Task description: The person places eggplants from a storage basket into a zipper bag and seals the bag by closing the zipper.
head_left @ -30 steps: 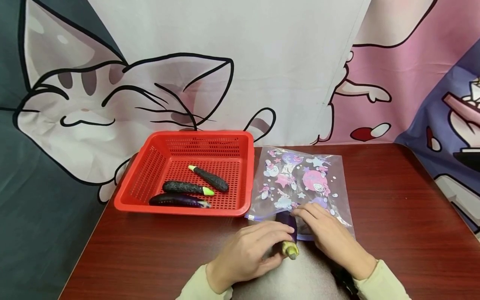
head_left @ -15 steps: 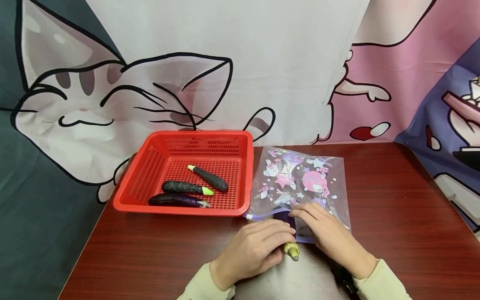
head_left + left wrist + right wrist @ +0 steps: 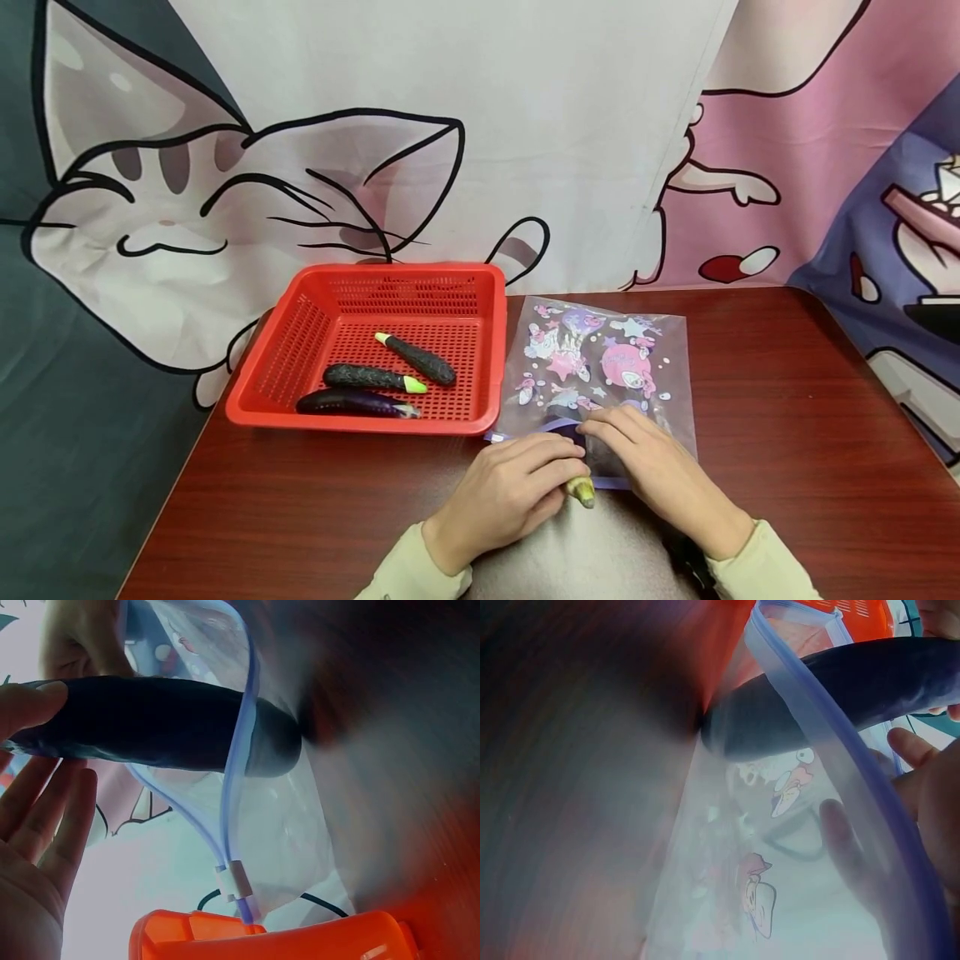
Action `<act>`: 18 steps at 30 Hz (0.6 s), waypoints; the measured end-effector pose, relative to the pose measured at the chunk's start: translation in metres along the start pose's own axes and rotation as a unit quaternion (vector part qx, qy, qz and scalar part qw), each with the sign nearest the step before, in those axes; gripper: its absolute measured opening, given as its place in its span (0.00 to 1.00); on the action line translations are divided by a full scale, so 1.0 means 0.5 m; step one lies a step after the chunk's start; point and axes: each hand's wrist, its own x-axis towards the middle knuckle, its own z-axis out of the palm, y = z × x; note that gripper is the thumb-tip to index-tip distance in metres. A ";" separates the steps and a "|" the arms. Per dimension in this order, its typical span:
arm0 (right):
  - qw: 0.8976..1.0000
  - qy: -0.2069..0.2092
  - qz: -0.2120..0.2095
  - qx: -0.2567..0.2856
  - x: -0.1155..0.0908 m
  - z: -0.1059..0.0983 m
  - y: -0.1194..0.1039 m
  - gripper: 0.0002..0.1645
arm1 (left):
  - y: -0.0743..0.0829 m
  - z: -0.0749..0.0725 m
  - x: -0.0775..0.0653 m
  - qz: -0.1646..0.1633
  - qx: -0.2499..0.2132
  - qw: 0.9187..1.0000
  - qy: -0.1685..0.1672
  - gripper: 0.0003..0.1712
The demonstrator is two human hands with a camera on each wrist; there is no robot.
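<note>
My left hand (image 3: 510, 496) grips a dark purple eggplant (image 3: 150, 720) near its yellow-green stem end, thumb on one side and fingers on the other. The blunt end of the eggplant is inside the mouth of a clear zip bag (image 3: 671, 358) with pink and purple cartoon prints. At the bag's opening, my right hand (image 3: 660, 479) holds the upper edge of the mouth raised, with a finger showing through the plastic in the right wrist view. A white slider (image 3: 235, 880) sits at the left end of the purple zip strip (image 3: 238, 742).
A red plastic basket (image 3: 491, 417) stands left of the bag. Inside it lie another eggplant (image 3: 352, 402) and two dark, rough-skinned vegetables with pale green ends (image 3: 367, 377). All rest on a reddish-brown wooden table (image 3: 787, 400), with a cartoon-printed cloth (image 3: 585, 142) behind.
The eggplant has slid a little farther into the bag, its stem end moving forward. My left hand has shifted slightly along with it; the right hand stays nearly still.
</note>
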 end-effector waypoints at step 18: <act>1.000 0.010 0.011 -0.008 0.001 -0.007 -0.004 0.29 | -0.004 0.014 0.000 -0.034 0.059 0.997 0.024 0.19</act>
